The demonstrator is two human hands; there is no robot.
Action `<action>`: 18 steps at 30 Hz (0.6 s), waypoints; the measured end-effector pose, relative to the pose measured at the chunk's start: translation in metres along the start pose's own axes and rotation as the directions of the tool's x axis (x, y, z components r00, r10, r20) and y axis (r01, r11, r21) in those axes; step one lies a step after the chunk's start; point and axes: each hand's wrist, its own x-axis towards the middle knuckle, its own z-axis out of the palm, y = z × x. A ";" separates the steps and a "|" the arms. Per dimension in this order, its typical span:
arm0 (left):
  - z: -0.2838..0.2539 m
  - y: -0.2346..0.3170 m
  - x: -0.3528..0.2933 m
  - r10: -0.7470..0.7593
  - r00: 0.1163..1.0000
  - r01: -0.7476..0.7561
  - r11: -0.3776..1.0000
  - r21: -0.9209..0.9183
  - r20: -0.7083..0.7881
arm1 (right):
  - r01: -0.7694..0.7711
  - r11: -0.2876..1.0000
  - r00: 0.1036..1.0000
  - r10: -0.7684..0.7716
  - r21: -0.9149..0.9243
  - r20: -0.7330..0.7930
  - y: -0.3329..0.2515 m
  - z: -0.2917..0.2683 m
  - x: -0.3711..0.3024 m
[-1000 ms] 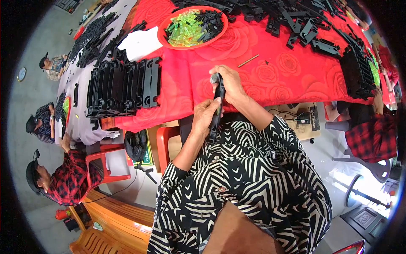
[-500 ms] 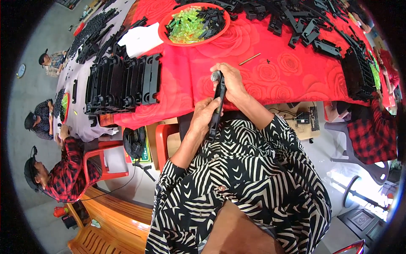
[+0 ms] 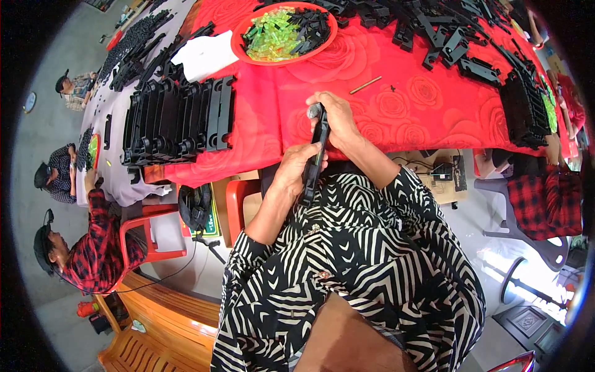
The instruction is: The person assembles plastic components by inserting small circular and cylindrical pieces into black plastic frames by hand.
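Head view: left grip and right grip are clamping a black part by the near edge of the surface, its long axis pointing far, slightly right; a far red bowl is holding yellow-green pieces and black pieces.

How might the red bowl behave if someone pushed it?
The bowl probably resists tipping, looking wide and shallow. Its green pieces and black pieces lie loose, so they may shift if jolted. It might drag the cloth beneath.
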 end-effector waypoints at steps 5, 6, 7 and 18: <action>-0.002 0.000 -0.001 0.042 0.999 -0.043 0.995 0.088 0.010 | 0.000 1.000 1.000 0.000 0.004 0.011 0.001 0.001 0.000; -0.003 0.000 -0.001 0.035 0.999 -0.035 0.995 0.097 0.008 | 0.004 1.000 1.000 -0.004 -0.004 0.014 0.001 0.000 0.002; -0.003 0.000 0.000 0.035 0.999 -0.035 0.995 0.096 0.008 | 0.008 1.000 1.000 -0.008 -0.013 0.016 0.002 -0.002 0.003; -0.008 -0.005 0.007 -0.141 0.990 0.141 0.988 -0.057 0.009 | -0.016 0.999 1.000 0.016 -0.032 -0.016 0.010 -0.009 0.011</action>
